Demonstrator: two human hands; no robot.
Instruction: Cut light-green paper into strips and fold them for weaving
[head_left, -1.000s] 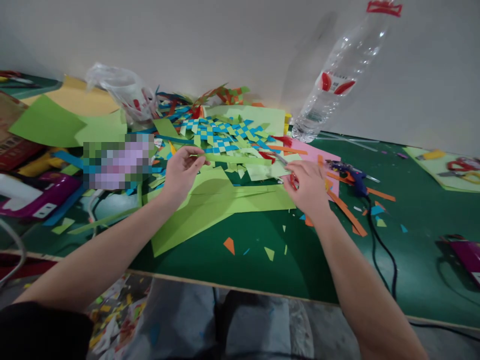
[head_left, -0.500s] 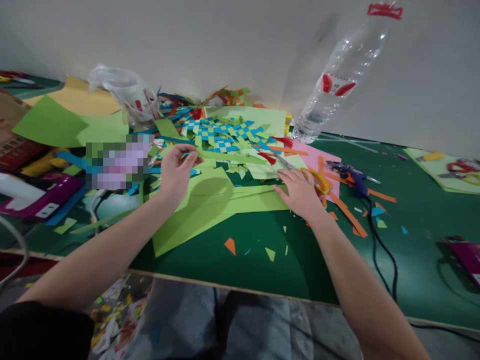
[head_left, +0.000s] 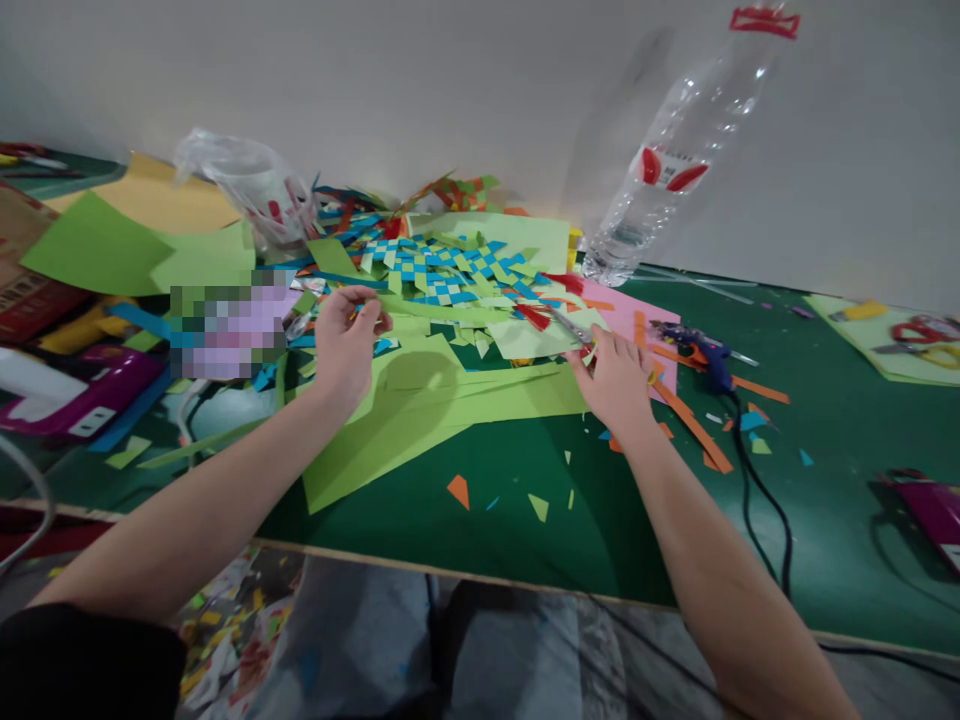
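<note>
My left hand [head_left: 345, 345] is closed in a pinch on one end of a long light-green paper strip [head_left: 442, 312], which runs off to the right. Fingers of my right hand [head_left: 619, 378] are curled around the yellow handles of a pair of scissors [head_left: 571, 326], hiding most of the handles. Their metal blades point up and to the left, near a red tassel [head_left: 534, 317]. Below both hands lie light-green paper sheets [head_left: 397, 440]. Behind the strip is a heap of blue-and-green woven paper pieces [head_left: 442, 268].
A tall clear bottle [head_left: 675, 160] stands at the back right. A blue glue gun [head_left: 712, 365] with a black cable lies right of my right hand. Paper scraps [head_left: 538, 508] litter the green table [head_left: 525, 560]. More scissors [head_left: 926, 350] lie far right, and a bagged cup [head_left: 274, 205] stands back left.
My right hand has moved slightly right and closed around the scissors' handles, where it was lying over them. My left hand has shifted slightly left with the strip.
</note>
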